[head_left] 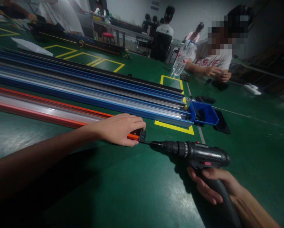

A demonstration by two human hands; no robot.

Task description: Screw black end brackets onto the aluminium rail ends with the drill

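My left hand (120, 129) is closed over the right end of a long orange metal profile (49, 109) lying on the green table. A black end cap (142, 136) sits at that end, by my fingertips. With its fingers wrapped round the grip, my right hand (213, 182) holds a black cordless drill (198, 153). The drill points left, and its thin bit (153, 143) reaches the lower part of the end cap. Whether a screw is at the tip is too small to tell.
Blue and black profiles (104, 91) lie side by side behind the orange one. A blue bin (205, 114) with small black parts stands at their right end. Farther back are clear plastic bottles (181, 60) and a seated person (210, 60). Yellow tape (175, 128) marks the tabletop.
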